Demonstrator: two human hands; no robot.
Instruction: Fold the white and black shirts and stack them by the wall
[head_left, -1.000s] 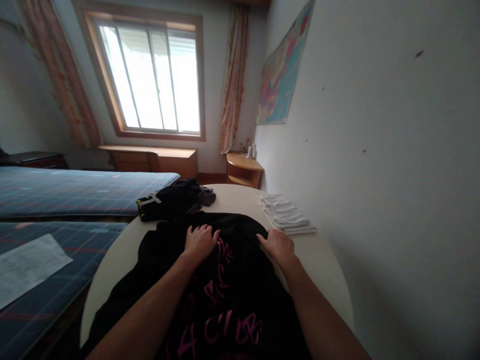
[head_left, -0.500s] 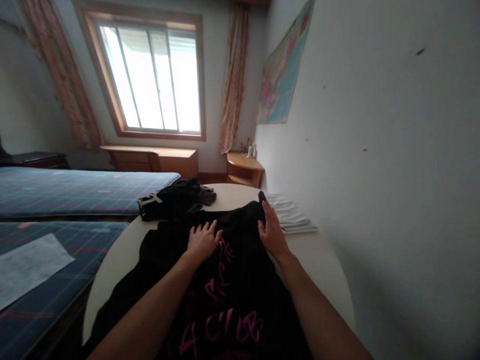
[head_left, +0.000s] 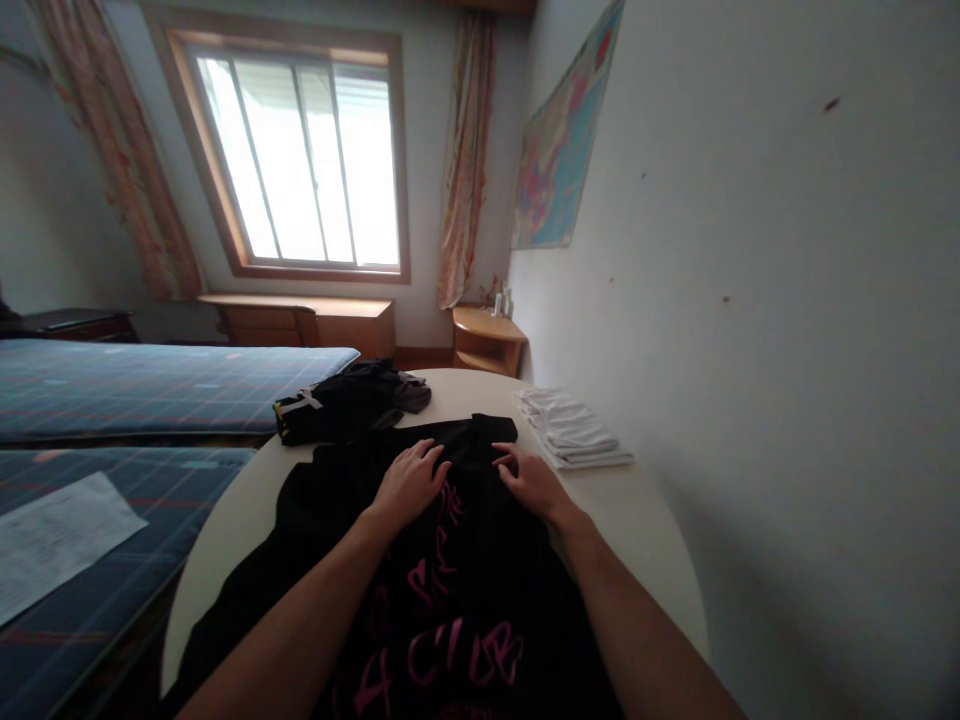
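A black shirt [head_left: 480, 560] with pink lettering is spread over the round table, its lower part running out of view toward me. My left hand [head_left: 411, 478] lies on the upper part of the shirt, palm down, fingers loosely apart. At the upper right, my right hand [head_left: 529, 482] touches the cloth with bent, separated fingers pointing left. Just beyond it, a piece of the shirt's right side lies folded inward. No cloth shows pinched in either hand.
Dark crumpled clothes [head_left: 349, 400] lie at the table's far left. Folded white cloth [head_left: 574, 430] sits at the far right, near the wall. The round cream table [head_left: 652, 560] stands beside mattresses [head_left: 172, 385], and a paper sheet [head_left: 67, 540] rests on the nearer one.
My right hand has moved left and slightly toward me, its fingers now bent. The shirt's upper right part has come inward, away from the white cloth. My left hand has barely moved.
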